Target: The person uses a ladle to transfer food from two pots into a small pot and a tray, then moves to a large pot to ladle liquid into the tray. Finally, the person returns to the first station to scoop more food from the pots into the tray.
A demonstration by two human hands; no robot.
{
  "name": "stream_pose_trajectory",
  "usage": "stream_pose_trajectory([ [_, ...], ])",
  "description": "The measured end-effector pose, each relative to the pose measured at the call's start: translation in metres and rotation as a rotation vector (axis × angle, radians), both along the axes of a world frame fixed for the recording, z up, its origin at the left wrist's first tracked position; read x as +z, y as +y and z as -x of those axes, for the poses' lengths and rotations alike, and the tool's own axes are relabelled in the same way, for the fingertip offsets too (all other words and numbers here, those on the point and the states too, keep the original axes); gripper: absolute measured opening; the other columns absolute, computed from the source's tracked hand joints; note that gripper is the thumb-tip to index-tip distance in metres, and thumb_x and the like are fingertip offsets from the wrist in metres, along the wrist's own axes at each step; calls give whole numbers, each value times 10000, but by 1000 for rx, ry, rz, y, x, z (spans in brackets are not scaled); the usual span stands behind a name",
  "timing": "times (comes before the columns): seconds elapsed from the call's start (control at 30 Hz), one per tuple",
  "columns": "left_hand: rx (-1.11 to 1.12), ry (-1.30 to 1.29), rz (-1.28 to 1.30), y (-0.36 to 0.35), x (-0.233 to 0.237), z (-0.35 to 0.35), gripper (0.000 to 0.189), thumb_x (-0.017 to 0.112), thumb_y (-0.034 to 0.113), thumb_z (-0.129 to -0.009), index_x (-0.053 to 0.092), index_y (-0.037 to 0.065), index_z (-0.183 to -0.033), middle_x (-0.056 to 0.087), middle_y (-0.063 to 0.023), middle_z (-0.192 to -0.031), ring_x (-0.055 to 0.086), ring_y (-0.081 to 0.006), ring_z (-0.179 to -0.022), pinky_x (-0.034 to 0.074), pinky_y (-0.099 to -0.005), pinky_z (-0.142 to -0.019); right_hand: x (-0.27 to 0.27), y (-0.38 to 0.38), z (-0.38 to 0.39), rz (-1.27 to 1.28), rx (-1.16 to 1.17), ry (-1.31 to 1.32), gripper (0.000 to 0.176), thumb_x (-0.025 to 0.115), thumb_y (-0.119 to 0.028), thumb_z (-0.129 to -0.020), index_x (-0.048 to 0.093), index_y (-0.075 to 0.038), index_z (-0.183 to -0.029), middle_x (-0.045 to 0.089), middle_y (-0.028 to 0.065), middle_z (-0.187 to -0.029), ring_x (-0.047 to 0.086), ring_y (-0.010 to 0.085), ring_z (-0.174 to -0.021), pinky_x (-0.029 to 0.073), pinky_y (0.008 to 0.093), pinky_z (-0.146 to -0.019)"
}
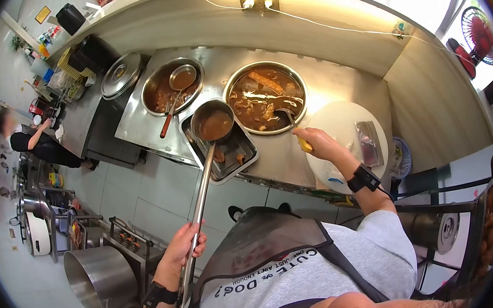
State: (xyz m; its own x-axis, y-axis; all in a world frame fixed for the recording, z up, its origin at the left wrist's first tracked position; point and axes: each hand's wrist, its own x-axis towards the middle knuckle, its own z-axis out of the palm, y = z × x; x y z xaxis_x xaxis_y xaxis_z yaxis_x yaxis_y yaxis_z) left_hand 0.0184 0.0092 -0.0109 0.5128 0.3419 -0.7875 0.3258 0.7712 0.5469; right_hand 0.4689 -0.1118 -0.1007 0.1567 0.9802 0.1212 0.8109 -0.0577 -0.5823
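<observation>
Clearly, both hands are closed and apart: the left hand (187, 243) grips the long steel handle of the large ladle (214, 123), the right hand (321, 143) the yellow handle of a utensil (304, 145). The utensil's metal end dips into the right pot (306, 109), which holds brown broth and chunks. Brown liquid fills the large ladle, held over the metal tray (249, 140), where a few brown pieces lie. The left pot (202, 74) contains darker stew and a smaller ladle (183, 77), its handle crossing the near rim. The tray sits at the near edge of the steel counter (137, 130), between the pots; a narrow gap separates the right pot from the round white board (329, 119).
</observation>
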Motion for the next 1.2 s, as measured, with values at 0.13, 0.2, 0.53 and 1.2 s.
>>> stream_pose_trajectory([
  [0.13, 121, -59, 31, -8, -4, -3, 274, 447, 298, -974, 474, 51, -1087, 514, -77, -700, 467, -123, -489, 340, -211, -376, -20, 12, -10, 103, 66, -11, 506, 623, 47, -716, 531, -81, -1197, 604, 165, -926, 579, 353, -917, 469, 407, -796],
  [0.2, 155, -61, 38, -10, -9, -3, 264, 443, 285, -973, 477, 47, -1083, 523, -84, -708, 472, -128, -494, 345, -217, -378, -31, 17, -15, 149, 105, -25, 506, 617, 44, -723, 538, -105, -1201, 602, 153, -927, 579, 342, -919, 467, 402, -801],
  [0.53, 73, -113, -79, -16, -12, -12, 297, 440, 265, -973, 516, 3, -1089, 611, -122, -779, 578, -157, -606, 474, -245, -488, 14, -6, -2, 289, -285, -484, 554, 495, 25, -829, 424, -144, -1352, 576, 160, -965, 588, 309, -912, 477, 414, -776],
  [1.2, -153, -459, -154, 32, -50, -1, 384, 546, 422, -922, 590, 43, -961, 594, -12, -765, 573, -103, -630, 477, -243, -528, 115, 0, 356, 409, -121, 1706, 258, 607, -207, -887, 562, 8, -1023, 604, 94, -831, 637, 209, -769, 562, 347, -727],
])
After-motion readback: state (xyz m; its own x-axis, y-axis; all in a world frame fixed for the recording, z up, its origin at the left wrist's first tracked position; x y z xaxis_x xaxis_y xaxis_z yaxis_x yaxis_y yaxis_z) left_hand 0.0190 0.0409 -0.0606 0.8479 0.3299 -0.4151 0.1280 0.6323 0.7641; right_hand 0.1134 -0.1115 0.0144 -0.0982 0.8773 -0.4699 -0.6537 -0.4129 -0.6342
